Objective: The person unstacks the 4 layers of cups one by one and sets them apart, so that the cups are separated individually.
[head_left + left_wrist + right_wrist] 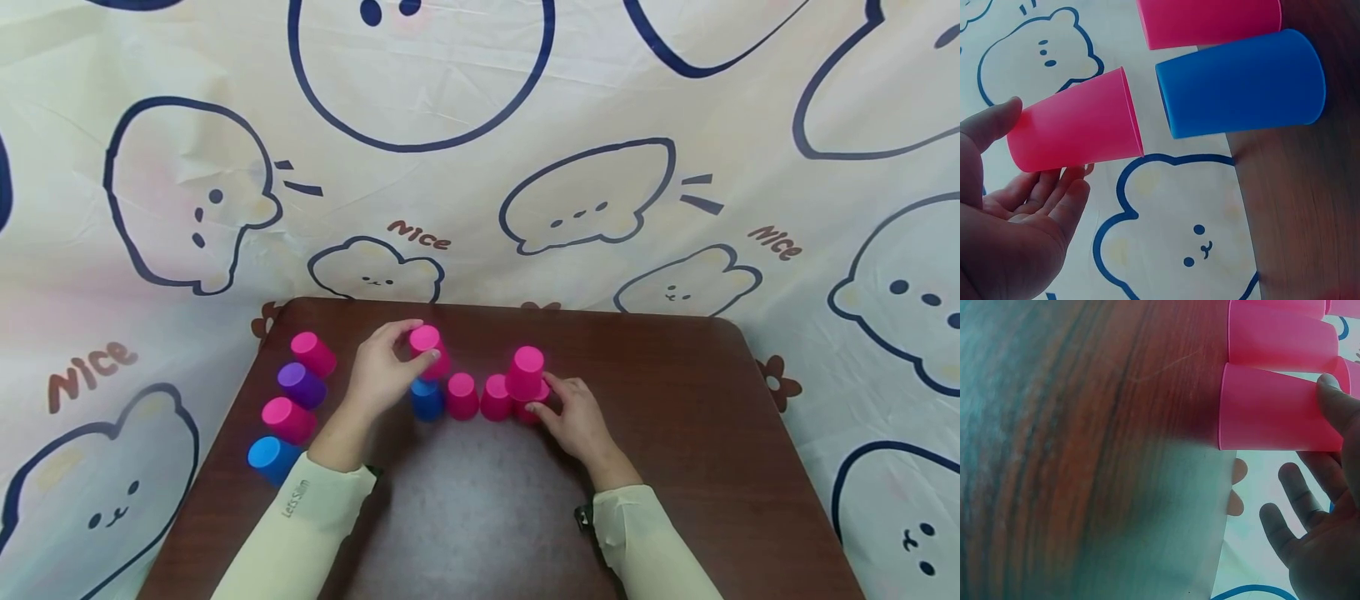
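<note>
My left hand (381, 367) pinches an upside-down pink cup (1079, 125) between thumb and fingers, holding it just above a blue cup (427, 400). In the left wrist view a gap shows between the held cup and the blue cup (1241, 87). Right of the blue one, pink cups (462, 397) stand rim-down in a row. Another pink cup (527, 371) sits on top at the row's right end. Around the rightmost lower pink cup (1279, 409), my right hand (581, 417) has its thumb on one side and its index finger on the other.
Along the table's left side stands a line of upside-down cups: a pink one (313, 354), a purple one (302, 385), another pink one (288, 420) and a light blue one (273, 459). The brown table (675, 433) meets a patterned cloth (480, 200) behind.
</note>
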A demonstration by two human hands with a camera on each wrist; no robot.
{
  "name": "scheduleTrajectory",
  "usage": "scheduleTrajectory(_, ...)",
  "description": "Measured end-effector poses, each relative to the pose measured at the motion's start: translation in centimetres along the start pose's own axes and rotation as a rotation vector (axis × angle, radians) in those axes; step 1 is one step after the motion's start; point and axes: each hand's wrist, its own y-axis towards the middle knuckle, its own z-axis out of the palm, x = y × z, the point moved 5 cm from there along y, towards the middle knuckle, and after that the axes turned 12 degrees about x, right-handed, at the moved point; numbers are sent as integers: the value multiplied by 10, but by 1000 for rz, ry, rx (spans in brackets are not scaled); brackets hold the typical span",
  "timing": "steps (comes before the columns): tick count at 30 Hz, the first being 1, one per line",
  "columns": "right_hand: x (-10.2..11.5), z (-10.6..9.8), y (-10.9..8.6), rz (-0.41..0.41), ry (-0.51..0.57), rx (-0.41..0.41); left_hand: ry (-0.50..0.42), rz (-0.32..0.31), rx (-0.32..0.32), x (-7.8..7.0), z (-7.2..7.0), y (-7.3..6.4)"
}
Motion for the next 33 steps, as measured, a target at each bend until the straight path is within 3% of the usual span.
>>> scheduleTrajectory(33, -1, 1, 1, -14, -3, -15, 1, -124, -77, 26, -23, 4)
